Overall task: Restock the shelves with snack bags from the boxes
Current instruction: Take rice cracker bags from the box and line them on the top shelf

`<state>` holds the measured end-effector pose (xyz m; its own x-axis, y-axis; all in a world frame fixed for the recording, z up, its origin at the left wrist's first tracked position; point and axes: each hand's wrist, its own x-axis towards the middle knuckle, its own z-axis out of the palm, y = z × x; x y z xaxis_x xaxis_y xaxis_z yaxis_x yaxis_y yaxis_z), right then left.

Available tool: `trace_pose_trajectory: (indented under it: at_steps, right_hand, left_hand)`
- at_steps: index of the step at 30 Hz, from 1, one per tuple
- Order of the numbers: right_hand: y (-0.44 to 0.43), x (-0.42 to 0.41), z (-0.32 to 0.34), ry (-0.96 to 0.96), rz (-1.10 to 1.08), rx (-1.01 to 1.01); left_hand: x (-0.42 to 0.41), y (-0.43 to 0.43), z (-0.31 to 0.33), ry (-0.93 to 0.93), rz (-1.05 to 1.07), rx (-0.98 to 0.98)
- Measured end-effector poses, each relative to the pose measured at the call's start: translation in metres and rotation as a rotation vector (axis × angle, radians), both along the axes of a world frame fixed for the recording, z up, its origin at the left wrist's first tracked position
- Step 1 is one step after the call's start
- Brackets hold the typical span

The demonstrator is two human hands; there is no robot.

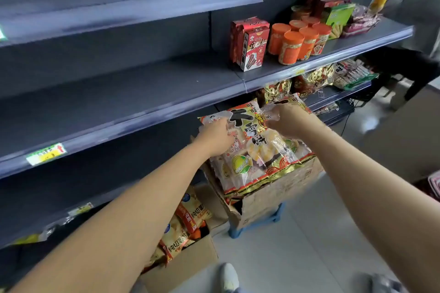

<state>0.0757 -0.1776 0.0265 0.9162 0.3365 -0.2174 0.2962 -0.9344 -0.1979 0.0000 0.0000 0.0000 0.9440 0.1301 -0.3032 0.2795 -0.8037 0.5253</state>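
Our left hand (217,137) and right hand (283,121) pinch the top edge of a big snack bag (259,150) at the mouth of its torn box (273,188), below a bare shelf (142,93). Held by slick film alone, we judge it may slip or snag.

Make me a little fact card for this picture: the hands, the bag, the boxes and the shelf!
left hand: grips the big snack bag near its top edge
right hand: grips the same bag near its top edge
big snack bag: held over the far box
far box: cardboard, with similar bags inside
near box: holds orange-and-yellow chip bags
middle shelf: bare on the left; red cartons and orange-lidded jars on the right
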Motion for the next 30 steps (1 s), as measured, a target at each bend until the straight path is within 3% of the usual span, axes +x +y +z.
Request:
trace_pose_trajectory:
  at_steps: [8, 12, 20, 30]
  right_hand:
    - [-0.008, 0.052, -0.057, 0.302, -0.073, -0.013]
    - [0.001, 0.064, -0.08, 0.422, -0.113, 0.032]
    - [0.013, 0.064, -0.058, 0.527, -0.091, 0.2]
    - [0.071, 0.058, 0.084, 0.191, -0.033, 0.539]
  left_hand:
    - [0.051, -0.012, -0.045, 0.234, 0.292, -0.033]
    - [0.065, -0.006, -0.064, 0.313, 0.504, -0.299]
    - [0.067, 0.008, -0.039, 0.193, 0.591, -0.273]
    - [0.065, 0.062, 0.107, -0.249, 0.662, -0.261]
